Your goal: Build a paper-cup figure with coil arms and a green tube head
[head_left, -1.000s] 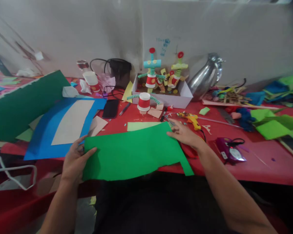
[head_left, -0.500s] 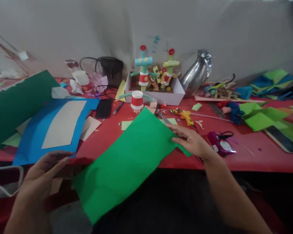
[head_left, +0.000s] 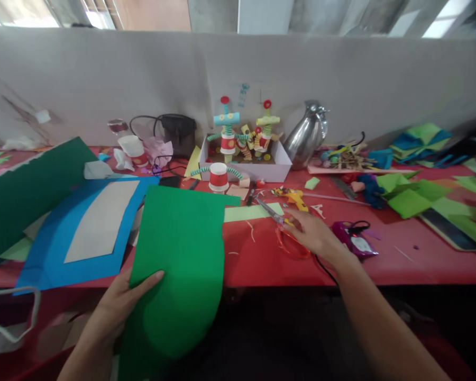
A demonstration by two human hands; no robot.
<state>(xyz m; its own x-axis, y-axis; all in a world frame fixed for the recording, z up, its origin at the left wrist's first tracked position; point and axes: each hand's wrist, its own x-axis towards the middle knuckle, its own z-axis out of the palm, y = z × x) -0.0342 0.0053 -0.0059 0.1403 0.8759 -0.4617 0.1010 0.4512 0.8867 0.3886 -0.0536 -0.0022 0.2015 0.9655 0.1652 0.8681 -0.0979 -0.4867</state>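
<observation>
My left hand (head_left: 121,304) grips the left edge of a big green paper sheet (head_left: 178,259), thumb on top. The sheet stands lengthwise toward me, its far end on the red table (head_left: 257,259) and its rounded near end hanging over the front edge. My right hand (head_left: 313,235) rests on scissors (head_left: 275,218) with red loop handles at the table's middle, and its fingers close on the handles. The blades point away to the upper left over a pale green strip (head_left: 249,212).
A blue sheet with a grey panel (head_left: 91,227) and a dark green sheet (head_left: 27,185) lie left. Behind are a phone (head_left: 170,181), a paper-cup figure (head_left: 218,177), a white box of figures (head_left: 246,161), a metal jug (head_left: 306,136), a yellow glue gun (head_left: 295,197) and a purple gadget (head_left: 353,239). Green paper scraps (head_left: 412,196) lie right.
The green sheet has swung from crosswise to lengthwise. My left hand has taken hold of it again; my right hand has let it go and moved onto the scissors.
</observation>
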